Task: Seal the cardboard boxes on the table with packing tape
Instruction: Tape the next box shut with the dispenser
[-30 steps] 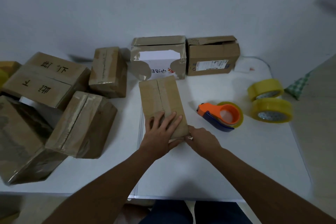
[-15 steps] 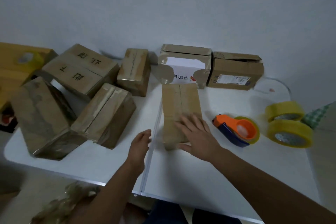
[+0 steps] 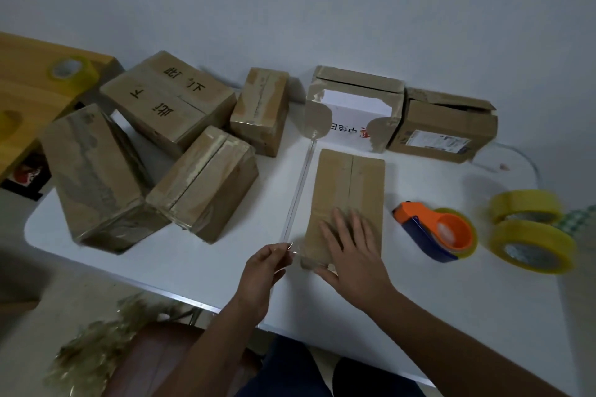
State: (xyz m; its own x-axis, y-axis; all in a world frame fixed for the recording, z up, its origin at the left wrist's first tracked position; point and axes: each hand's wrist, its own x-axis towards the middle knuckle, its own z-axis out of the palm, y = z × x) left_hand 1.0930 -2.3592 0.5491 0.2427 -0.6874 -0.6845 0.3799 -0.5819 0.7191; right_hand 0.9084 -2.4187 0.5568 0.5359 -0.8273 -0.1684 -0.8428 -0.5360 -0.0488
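A small cardboard box (image 3: 351,184) lies flat near the middle of the white table (image 3: 451,306), its centre seam running away from me. My right hand (image 3: 351,255) rests flat on the near end of its top, fingers spread. My left hand (image 3: 264,267) pinches the near end of a long clear tape strip (image 3: 298,190) just left of the box. The strip stretches away toward the white box (image 3: 351,109). An orange and blue tape dispenser (image 3: 435,232) lies to the right of the box, untouched.
Two yellow tape rolls (image 3: 532,245) sit at the right edge. Several taped brown boxes (image 3: 203,180) crowd the left side, and a torn brown box (image 3: 445,129) stands at the back. A wooden surface holds another roll (image 3: 72,72). Crumpled tape (image 3: 96,342) lies below the table edge.
My left hand has left the box top and now pinches the clear strip beside it. My right hand moved from the box's near end onto its top. The view has shifted left.
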